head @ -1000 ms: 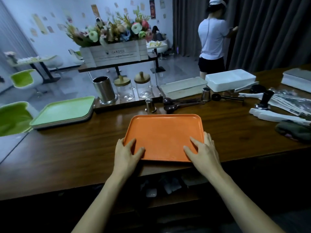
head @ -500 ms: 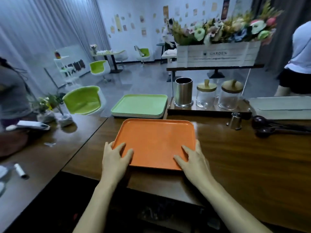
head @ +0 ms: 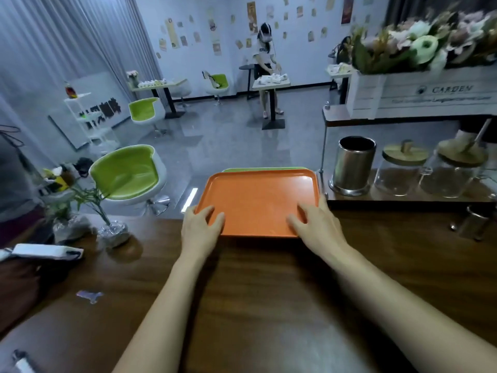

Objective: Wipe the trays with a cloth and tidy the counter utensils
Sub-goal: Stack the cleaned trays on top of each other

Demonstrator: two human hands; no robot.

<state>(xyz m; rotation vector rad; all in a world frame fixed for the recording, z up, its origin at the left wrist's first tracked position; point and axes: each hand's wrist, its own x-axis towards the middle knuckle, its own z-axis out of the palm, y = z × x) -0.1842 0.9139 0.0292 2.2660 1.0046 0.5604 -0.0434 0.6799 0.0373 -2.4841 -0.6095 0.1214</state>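
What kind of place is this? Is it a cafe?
Probably a small cafe, yes. There are serving trays at a long wooden counter, little tables with green chairs beyond it, and lidded glass jars on a shelf.

Orange tray: rectangular, rounded corners, low raised rim, matte plastic with faint sheen. Lies flat, long side across view, at far edge of wooden table. Sits stacked on green tray; only thin green strip shows past orange tray's far rim. Stack nearly aligned.
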